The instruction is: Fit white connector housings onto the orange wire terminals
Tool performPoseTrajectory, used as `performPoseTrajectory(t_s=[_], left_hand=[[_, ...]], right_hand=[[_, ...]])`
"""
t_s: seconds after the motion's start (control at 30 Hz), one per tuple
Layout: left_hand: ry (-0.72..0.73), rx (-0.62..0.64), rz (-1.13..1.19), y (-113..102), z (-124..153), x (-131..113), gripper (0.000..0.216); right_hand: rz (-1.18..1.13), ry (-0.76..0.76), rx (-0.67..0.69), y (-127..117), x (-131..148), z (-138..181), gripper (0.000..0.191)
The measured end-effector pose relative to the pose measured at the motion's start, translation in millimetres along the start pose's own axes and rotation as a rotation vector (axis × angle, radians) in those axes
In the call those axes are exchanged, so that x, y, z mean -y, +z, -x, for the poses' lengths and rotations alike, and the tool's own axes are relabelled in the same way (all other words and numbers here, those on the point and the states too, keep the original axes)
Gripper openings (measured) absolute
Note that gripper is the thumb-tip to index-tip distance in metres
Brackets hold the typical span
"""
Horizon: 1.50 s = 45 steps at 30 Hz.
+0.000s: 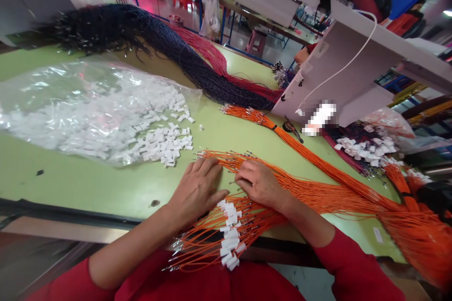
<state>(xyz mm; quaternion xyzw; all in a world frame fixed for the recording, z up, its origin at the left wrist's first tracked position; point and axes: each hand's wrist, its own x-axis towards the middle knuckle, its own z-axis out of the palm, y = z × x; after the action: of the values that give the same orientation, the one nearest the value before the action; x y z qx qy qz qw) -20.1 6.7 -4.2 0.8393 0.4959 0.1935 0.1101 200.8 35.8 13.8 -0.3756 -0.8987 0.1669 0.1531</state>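
Orange wires with metal terminals at their ends lie in a long loose bundle across the green table. My left hand rests over the wire ends, fingers stretched forward and thumb apart. To its right, my right hand has its fingers curled in a pinch among the wires; metal tips poke out beside the fingertips, though the exact grip is partly hidden. Below both hands, white plastic connector housings sit in a row on orange wires that hang over the table edge towards my body.
A clear plastic bag spills white housings at the left. Behind lie a dark blue wire bundle, red wires and a tied orange bundle. Black-handled snips lie near the pale panel. More housed wires are at the right.
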Motion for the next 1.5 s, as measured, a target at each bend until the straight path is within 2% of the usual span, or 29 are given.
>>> performPoseTrajectory(t_s=[0.1, 0.27, 0.43, 0.53, 0.7, 0.93, 1.03, 1.13, 1.3, 1.5], left_hand=[[-0.007, -0.009, 0.02, 3, 0, 2, 0.047], [-0.008, -0.003, 0.043, 4, 0, 3, 0.052], [0.006, 0.008, 0.057, 6, 1, 4, 0.057], [0.013, 0.009, 0.055, 8, 2, 4, 0.058], [0.011, -0.001, 0.061, 8, 2, 4, 0.061], [-0.003, -0.054, 0.109, 5, 2, -3, 0.046], [0.0, -0.068, 0.089, 2, 2, -7, 0.037], [0.004, -0.04, 0.08, 0, 1, -9, 0.033], [0.004, 0.007, 0.086, 1, 0, -5, 0.039], [0.006, 0.023, 0.097, 3, -1, -3, 0.042]], right_hand=[[-0.114, 0.004, 0.02, -1, 1, 3, 0.01], [-0.062, 0.111, -0.121, -2, -3, 0, 0.012], [0.102, 0.152, -0.07, -3, -3, -4, 0.012], [0.132, 0.154, -0.032, -5, -2, -5, 0.005], [0.183, 0.166, 0.016, -4, -3, -6, 0.005], [-0.117, 0.269, -0.176, -1, -11, -5, 0.012], [-0.133, 0.292, -0.197, -1, -11, -4, 0.009], [-0.11, 0.258, -0.202, -1, -8, -3, 0.01], [-0.072, 0.139, -0.185, -4, -6, -1, 0.013], [0.128, 0.176, -0.073, -6, -5, 1, 0.009]])
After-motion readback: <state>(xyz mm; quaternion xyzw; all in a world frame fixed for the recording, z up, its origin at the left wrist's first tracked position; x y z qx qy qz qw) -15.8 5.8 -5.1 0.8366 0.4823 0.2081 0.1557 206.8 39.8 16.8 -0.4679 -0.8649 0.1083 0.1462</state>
